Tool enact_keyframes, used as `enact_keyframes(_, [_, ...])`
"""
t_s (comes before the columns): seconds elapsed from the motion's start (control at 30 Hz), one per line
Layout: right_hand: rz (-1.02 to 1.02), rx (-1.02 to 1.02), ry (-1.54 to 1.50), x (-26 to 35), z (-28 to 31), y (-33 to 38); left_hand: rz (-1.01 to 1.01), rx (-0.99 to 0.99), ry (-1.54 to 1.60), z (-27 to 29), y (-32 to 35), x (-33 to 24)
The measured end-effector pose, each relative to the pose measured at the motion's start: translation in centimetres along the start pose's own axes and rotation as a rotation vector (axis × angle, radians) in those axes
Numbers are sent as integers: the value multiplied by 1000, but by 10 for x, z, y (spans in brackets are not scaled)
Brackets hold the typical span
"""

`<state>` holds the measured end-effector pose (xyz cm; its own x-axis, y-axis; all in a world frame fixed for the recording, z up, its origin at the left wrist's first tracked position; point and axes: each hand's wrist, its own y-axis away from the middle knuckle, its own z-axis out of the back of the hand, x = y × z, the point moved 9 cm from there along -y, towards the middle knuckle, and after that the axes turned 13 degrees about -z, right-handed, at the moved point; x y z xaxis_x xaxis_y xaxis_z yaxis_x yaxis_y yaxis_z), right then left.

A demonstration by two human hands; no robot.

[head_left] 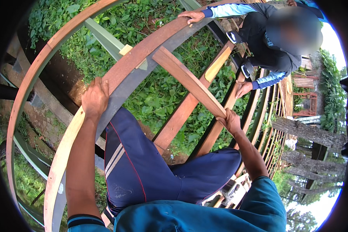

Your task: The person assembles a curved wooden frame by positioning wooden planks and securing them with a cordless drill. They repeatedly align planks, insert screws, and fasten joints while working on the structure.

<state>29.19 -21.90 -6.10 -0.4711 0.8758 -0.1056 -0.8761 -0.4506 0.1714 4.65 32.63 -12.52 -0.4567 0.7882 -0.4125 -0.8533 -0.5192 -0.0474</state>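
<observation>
My left hand is closed over a curved wooden plank, near where its reddish-brown length meets a paler one. This plank lies along a curved dark grey beam. In my right hand is the near right end of a short, straight wooden board. The board's far end rests at the inner edge of the grey beam, and its middle crosses above a reddish wooden joist. A small pale wood block sits at the curved plank's outer edge.
At the upper right a person crouches, one hand on the curved plank and the other hand by a joist. Several parallel joists run to the right. An outer curved rail bends along the left. Green plants grow below the open frame.
</observation>
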Motion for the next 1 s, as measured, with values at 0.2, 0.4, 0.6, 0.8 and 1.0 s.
enact_keyframes(0.2, [-128,141,32,-47,-14,68,2,4,11,-1,-1,0])
enact_keyframes(0.4, [-6,157,57,-17,-11,61,-36,-51,19,-1,0,0])
enact_keyframes(0.6, [87,29,56,54,1,34,-46,-65,26,0,0,1])
enact_keyframes(0.8, [124,-31,12,72,11,33,-105,-153,5,4,2,0])
enact_keyframes(1.0, [77,-50,13,70,10,34,-77,-139,-4,0,2,2])
